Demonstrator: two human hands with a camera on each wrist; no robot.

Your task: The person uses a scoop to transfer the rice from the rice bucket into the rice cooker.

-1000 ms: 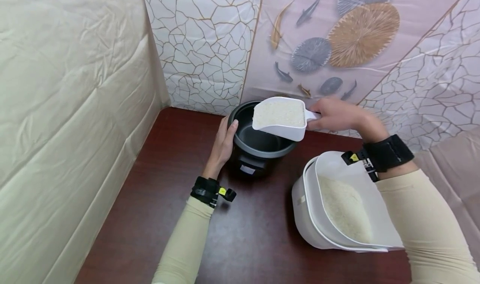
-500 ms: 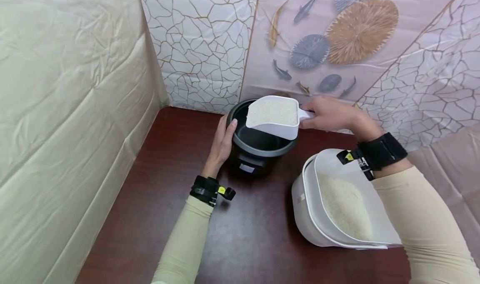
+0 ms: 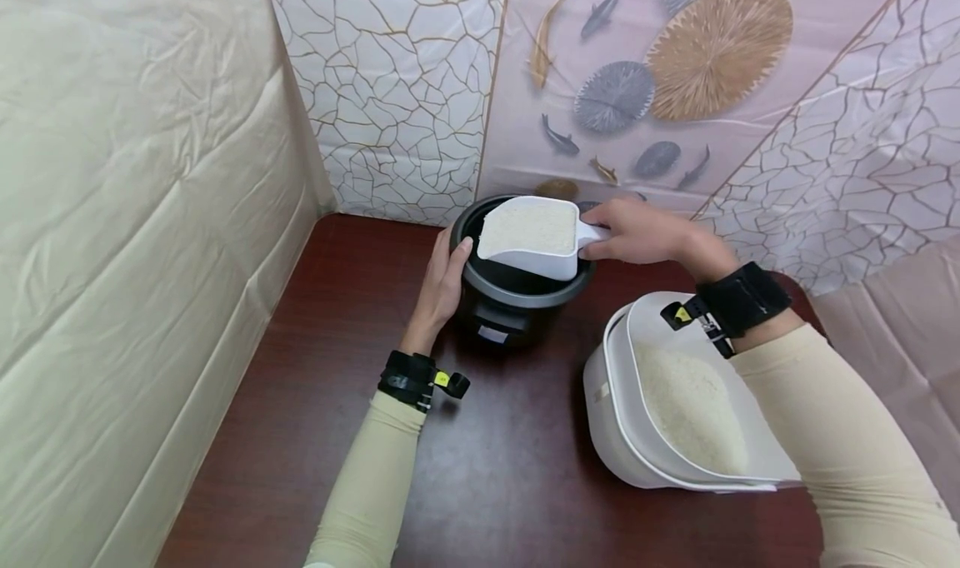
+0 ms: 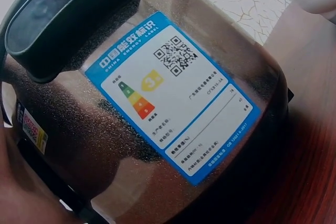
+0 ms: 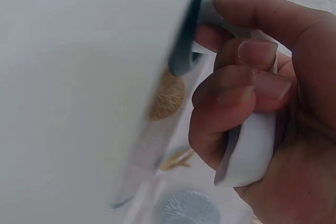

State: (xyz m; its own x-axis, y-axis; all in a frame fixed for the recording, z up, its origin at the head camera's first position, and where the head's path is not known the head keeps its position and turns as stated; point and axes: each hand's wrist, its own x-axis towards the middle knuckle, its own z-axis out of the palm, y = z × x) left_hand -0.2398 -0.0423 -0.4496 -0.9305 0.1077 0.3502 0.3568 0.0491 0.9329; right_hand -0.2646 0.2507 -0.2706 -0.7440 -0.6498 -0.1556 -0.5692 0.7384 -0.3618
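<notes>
My right hand (image 3: 637, 231) grips the handle of a white scoop (image 3: 536, 260), heaped with rice (image 3: 532, 225). The scoop hangs nearly level over the mouth of a black rice cooker (image 3: 517, 291), whose lid is off or out of view. In the right wrist view, curled fingers (image 5: 226, 103) wrap the white handle (image 5: 252, 145). My left hand (image 3: 438, 289) rests against the cooker's left side, fingers fairly straight along the wall and thumb at the rim. The left wrist view shows the cooker's dark body with an energy label (image 4: 173, 98). Most of its inside is hidden by the scoop.
A white bin (image 3: 615, 435) of loose rice (image 3: 686, 401) stands front right, under my right forearm. The dark red table (image 3: 480, 485) meets a cream cloth wall (image 3: 187, 218) on the left and a patterned cloth (image 3: 405, 110) behind the cooker.
My right hand has carried the full scoop a little left, further over the cooker's mouth. My left hand stays at the cooker's side. The view has shifted slightly.
</notes>
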